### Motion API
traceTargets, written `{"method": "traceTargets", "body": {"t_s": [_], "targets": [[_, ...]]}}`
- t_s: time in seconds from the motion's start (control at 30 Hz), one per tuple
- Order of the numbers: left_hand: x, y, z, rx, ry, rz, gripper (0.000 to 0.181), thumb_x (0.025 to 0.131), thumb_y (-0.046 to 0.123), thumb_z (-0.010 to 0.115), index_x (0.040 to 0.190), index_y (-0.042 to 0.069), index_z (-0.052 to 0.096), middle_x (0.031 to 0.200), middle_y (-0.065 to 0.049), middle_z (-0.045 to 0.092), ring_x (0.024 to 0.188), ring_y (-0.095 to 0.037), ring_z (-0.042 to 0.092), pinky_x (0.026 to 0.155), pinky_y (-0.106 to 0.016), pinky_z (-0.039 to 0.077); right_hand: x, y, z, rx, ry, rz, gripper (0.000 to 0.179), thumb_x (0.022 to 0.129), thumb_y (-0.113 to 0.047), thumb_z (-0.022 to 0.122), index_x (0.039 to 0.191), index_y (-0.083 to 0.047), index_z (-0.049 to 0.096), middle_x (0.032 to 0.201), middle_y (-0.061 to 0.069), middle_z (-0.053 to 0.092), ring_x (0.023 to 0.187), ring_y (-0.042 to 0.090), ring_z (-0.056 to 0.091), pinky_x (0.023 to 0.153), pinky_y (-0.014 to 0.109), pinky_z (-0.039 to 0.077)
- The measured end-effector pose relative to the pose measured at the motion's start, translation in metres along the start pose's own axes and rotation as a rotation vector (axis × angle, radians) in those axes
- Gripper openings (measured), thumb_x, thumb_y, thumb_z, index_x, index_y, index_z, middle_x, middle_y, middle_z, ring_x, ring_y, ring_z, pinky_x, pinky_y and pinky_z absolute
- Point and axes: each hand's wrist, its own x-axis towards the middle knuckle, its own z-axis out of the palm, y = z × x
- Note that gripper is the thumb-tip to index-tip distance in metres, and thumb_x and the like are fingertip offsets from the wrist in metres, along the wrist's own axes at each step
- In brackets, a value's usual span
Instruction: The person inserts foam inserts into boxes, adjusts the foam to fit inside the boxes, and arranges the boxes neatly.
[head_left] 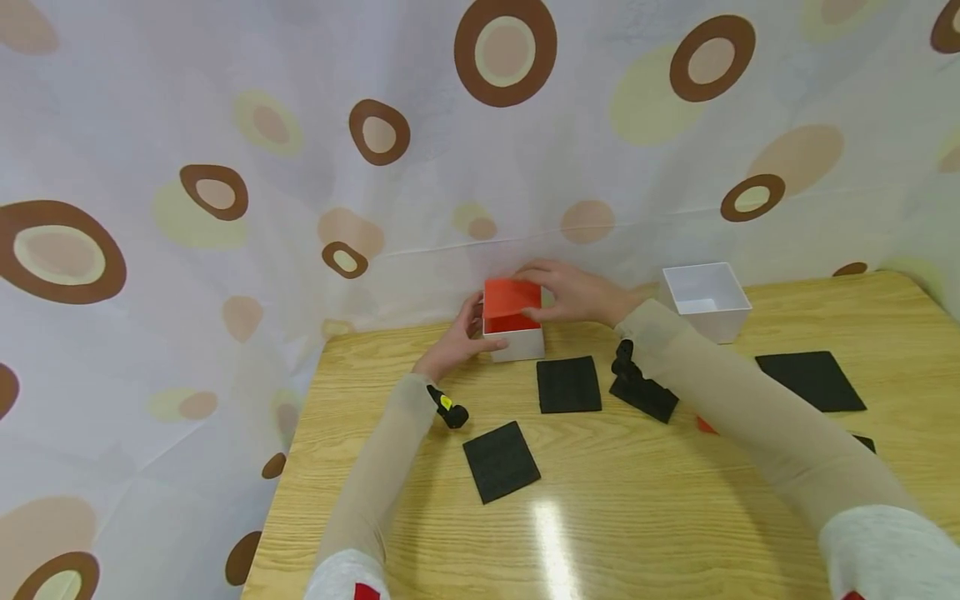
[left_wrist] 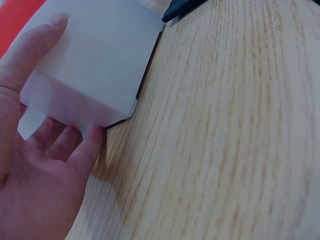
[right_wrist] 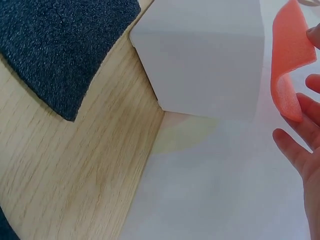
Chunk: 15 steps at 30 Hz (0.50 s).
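A white box [head_left: 519, 345] stands at the table's back edge, with red inside its top. Its left side is in the grip of my left hand [head_left: 457, 340]; in the left wrist view the thumb lies along one face and the fingers [left_wrist: 89, 150] wrap the adjoining side near the bottom edge. Above the box, my right hand [head_left: 576, 292] pinches a red foam sheet [head_left: 504, 296]. The right wrist view shows this foam sheet [right_wrist: 292, 50] bent between thumb and fingers, beyond the box's top edge.
A second white box [head_left: 707, 304], with its top uncovered, stands at the back right. Black foam squares lie about the wooden table, one [head_left: 568, 385] just in front of the gripped box, another [head_left: 501, 461] nearer me. A patterned curtain [head_left: 420, 192] hangs behind the table.
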Motion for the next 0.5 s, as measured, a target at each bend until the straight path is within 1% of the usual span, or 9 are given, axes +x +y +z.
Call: {"method": "traceTargets", "body": {"t_s": [0.2,0.37,0.5], "targets": [[-0.0009,0.0011,0.0018,0.001,-0.007,0.003,0.096,0.095,0.013,0.078,0.166,0.029,0.015,0.162,-0.003,0.034,0.153,-0.027,0.031,0.126,-0.046,0.023,0.0009,0.0008,0.0022,-0.015,-0.017,-0.003,0.052,0.094,-0.025,0.076,0.136,0.004,0.064,0.137,0.02,0.062,0.127,0.039,0.057,0.108,0.052,0.049],[-0.0027,0.0023,0.0018,0.007,-0.003,-0.007,0.095,0.095,0.013,0.078,0.165,0.033,0.015,0.163,-0.002,0.033,0.153,-0.027,0.031,0.126,-0.045,0.025,0.0016,0.0025,0.0039,-0.035,-0.043,0.028,0.052,0.094,-0.027,0.075,0.136,0.003,0.064,0.139,0.02,0.061,0.129,0.039,0.056,0.11,0.052,0.048],[-0.0029,0.0023,0.0015,-0.001,-0.003,-0.004,0.094,0.095,0.011,0.077,0.164,0.032,0.016,0.163,-0.003,0.034,0.153,-0.026,0.032,0.126,-0.045,0.026,0.0025,0.0035,0.0064,-0.032,-0.049,0.029,0.051,0.095,-0.027,0.075,0.135,0.002,0.064,0.139,0.02,0.061,0.129,0.039,0.056,0.11,0.052,0.048]]}}
